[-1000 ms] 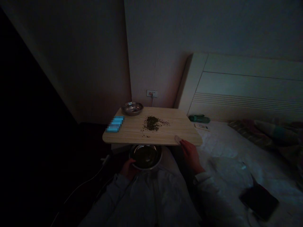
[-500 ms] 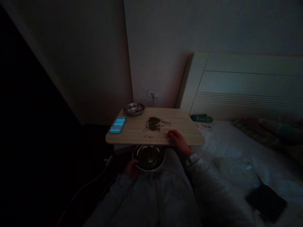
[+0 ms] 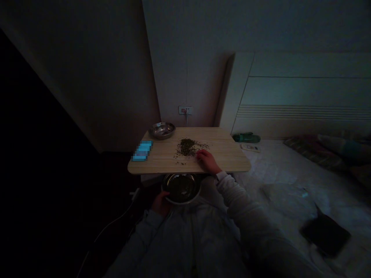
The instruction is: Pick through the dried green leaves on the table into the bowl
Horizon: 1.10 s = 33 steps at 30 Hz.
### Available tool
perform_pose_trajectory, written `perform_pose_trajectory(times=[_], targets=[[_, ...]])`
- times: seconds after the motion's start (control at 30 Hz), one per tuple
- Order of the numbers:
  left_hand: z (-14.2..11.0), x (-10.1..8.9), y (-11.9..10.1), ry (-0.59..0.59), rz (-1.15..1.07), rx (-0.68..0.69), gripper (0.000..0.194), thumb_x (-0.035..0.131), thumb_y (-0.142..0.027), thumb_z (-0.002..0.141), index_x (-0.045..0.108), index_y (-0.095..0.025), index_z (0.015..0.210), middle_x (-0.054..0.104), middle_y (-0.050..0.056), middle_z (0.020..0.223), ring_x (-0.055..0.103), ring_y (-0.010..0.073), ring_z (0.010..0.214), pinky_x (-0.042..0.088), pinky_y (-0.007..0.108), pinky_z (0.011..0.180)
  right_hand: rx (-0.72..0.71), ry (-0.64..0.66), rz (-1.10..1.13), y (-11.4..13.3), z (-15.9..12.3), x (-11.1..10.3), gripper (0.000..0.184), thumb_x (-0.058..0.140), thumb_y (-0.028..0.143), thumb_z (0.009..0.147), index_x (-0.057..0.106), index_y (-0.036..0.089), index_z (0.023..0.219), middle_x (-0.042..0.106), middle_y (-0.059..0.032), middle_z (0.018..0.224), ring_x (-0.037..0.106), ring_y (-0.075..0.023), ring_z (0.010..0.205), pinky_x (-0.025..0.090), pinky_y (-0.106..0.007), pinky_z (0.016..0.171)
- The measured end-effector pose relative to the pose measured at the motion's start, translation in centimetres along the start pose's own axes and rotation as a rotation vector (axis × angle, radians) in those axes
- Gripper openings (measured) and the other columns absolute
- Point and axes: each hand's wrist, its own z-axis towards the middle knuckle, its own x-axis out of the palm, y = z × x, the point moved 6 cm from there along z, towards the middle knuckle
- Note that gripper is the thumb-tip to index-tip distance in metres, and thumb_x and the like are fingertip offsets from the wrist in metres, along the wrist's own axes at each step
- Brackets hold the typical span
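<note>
My left hand (image 3: 161,204) gripped a metal bowl (image 3: 188,201), its dark contents unclear, at lower centre. My right hand (image 3: 208,162), fingers drawn narrow, hovered by the seed-like pile (image 3: 187,146) mid-frame; I could not tell what it held. A broad sweep risked scattering grains off the bench (image 3: 228,156); tilting the bowl, a spill. Dark traces showed in the second bowl (image 3: 162,136), left of centre.

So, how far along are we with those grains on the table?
Partway, I'd judge. Possibly done: the steel bowl in the left hand has dark contents, too dim to identify. In hand: the right hand is at the near right edge of the dark grains. Left: that pile and its scattered bits on the wooden table.
</note>
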Motion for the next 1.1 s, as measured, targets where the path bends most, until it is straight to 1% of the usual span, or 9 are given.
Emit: perform_pose_trajectory(times=[0.17,0.37,0.47,0.6,0.73,0.83,0.93,1.1], targets=[[0.0,0.1,-0.1,0.001,0.032,0.013,0.031,0.047,-0.003,0.069,0.064,-0.01,0.094,0.072,0.009,0.069,0.069,0.0279,0.083,0.053,0.042,0.078,0.019,-0.004,-0.001,0.0,-0.3,0.0,0.012,0.051,0.024,0.064,0.058,0.02,0.072,0.061,0.0016,0.063,0.056,-0.0154,0.064,0.045,-0.03,0.07],[0.2,-0.1,-0.4,-0.002,0.01,0.052,0.029,0.046,-0.002,0.07,0.064,-0.012,0.09,0.071,0.007,0.067,0.069,0.0252,0.081,0.055,0.039,0.076,0.033,-0.067,0.029,-0.1,-0.3,-0.4,0.014,0.051,0.024,0.064,0.06,0.019,0.073,0.062,0.0024,0.062,0.057,-0.0143,0.064,0.045,-0.029,0.071],[0.5,-0.4,-0.4,-0.005,0.019,0.057,0.029,0.048,-0.002,0.069,0.063,-0.013,0.091,0.071,0.006,0.067,0.069,0.025,0.08,0.055,0.038,0.074,0.023,-0.043,0.011,-0.1,-0.3,-0.3,0.013,0.051,0.025,0.063,0.06,0.02,0.072,0.061,0.0034,0.059,0.056,-0.0139,0.061,0.045,-0.028,0.067],[0.4,-0.3,-0.4,0.016,0.029,0.045,0.029,0.049,-0.002,0.067,0.064,-0.011,0.09,0.072,0.008,0.072,0.068,0.0263,0.082,0.055,0.038,0.07,0.016,-0.016,-0.052,0.0,-0.4,-0.1,0.014,0.051,0.023,0.062,0.061,0.02,0.071,0.061,0.0044,0.058,0.056,-0.0134,0.061,0.045,-0.026,0.065],[0.4,-0.2,-0.6,0.039,0.051,0.063,0.019,0.049,-0.003,0.069,0.062,-0.013,0.079,0.071,0.007,0.068,0.068,0.0233,0.071,0.055,0.033,0.061,0.037,0.001,-0.113,0.1,-0.6,0.0,0.013,0.051,0.023,0.064,0.062,0.02,0.071,0.061,0.0036,0.059,0.056,-0.0139,0.062,0.044,-0.026,0.066],[0.7,-0.5,-0.6,0.042,0.058,0.062,0.018,0.049,-0.003,0.069,0.062,-0.013,0.078,0.07,0.005,0.066,0.068,0.0218,0.067,0.054,0.032,0.058,0.034,0.017,-0.144,0.2,-0.6,0.1,0.012,0.052,0.023,0.065,0.062,0.02,0.071,0.061,0.0033,0.059,0.056,-0.0144,0.062,0.044,-0.027,0.067],[1.3,-1.0,-0.5,0.038,0.054,0.054,0.019,0.051,-0.004,0.068,0.062,-0.013,0.08,0.07,0.005,0.067,0.068,0.0225,0.07,0.054,0.033,0.06,0.015,0.015,-0.191,0.3,-0.7,0.2,0.013,0.052,0.021,0.065,0.063,0.019,0.073,0.062,0.0026,0.062,0.056,-0.0148,0.064,0.044,-0.028,0.068],[1.5,-1.2,-0.2,0.046,0.045,0.022,0.028,0.052,-0.005,0.068,0.063,-0.011,0.093,0.072,0.009,0.081,0.068,0.0256,0.081,0.055,0.039,0.071,0.004,-0.057,-0.253,0.3,-0.7,-0.1,0.013,0.052,0.022,0.067,0.063,0.019,0.074,0.063,0.0013,0.067,0.056,-0.0152,0.067,0.045,-0.029,0.071]])
